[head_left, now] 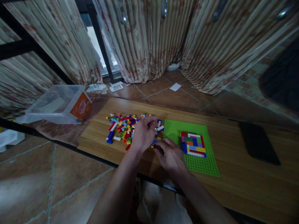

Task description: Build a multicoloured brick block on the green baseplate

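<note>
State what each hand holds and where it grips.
Cannot be told for sure: the left hand curls over the pile of small coloured plastic bricks, its grip hidden; the right hand rests beside the green studded baseplate.

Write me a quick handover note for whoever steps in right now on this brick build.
Left hand: over the right edge of the loose brick pile, fingers curled; whether its grip holds a brick is unclear.
Right hand: at the left edge of the green baseplate, by a blue brick.
Done: a multicoloured square patch sits on the plate.
Left: many loose bricks; most of the plate is bare.
</note>
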{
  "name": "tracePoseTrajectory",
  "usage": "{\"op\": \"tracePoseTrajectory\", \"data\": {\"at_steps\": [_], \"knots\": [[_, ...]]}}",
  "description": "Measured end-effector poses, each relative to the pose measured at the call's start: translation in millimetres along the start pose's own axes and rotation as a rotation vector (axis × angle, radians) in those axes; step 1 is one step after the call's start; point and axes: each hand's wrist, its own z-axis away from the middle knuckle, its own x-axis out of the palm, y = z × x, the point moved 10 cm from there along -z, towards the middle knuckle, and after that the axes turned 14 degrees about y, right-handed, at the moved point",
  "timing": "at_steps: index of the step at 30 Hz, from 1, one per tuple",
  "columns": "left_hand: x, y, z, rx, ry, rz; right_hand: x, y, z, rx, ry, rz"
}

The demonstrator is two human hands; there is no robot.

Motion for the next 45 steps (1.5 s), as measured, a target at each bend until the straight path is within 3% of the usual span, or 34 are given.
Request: {"op": "tracePoseTrajectory", "data": {"at_steps": [9, 15, 20, 23, 26, 31, 37, 45], "knots": [[-0.6, 4.7, 0.1, 0.075, -0.028, -0.048, 6.6, 1.9, -3.3, 0.000, 0.045, 0.052], [11.2, 7.0, 6.8, 0.091, -0.166, -0.147, -24.5, 3.5, -8.4, -0.001, 0.127, -0.028], [36.0, 12.3, 28.3, 0.138, -0.353, -0.226, -73.6, 48.3, -8.6, 0.153, 0.269, -0.135], [55.6, 14.6, 48.8, 0.164, -0.473, -0.279, -86.8, 81.5, -3.4, 0.278, 0.277, -0.134], [69.8, 14.3, 65.2, 0.151, -0.534, -0.306, -85.8, 96.3, 0.4, 0.312, 0.232, -0.126], [82.1, 12.1, 78.7, 0.135, -0.579, -0.354, -80.7, 98.2, 2.9, 0.284, 0.183, -0.093], [87.9, 11.0, 83.2, 0.158, -0.592, -0.385, -82.9, 94.1, 3.9, 0.215, 0.199, -0.049], [88.1, 12.0, 83.3, 0.167, -0.599, -0.374, -83.5, 98.4, 3.2, 0.253, 0.219, -0.074]]}}
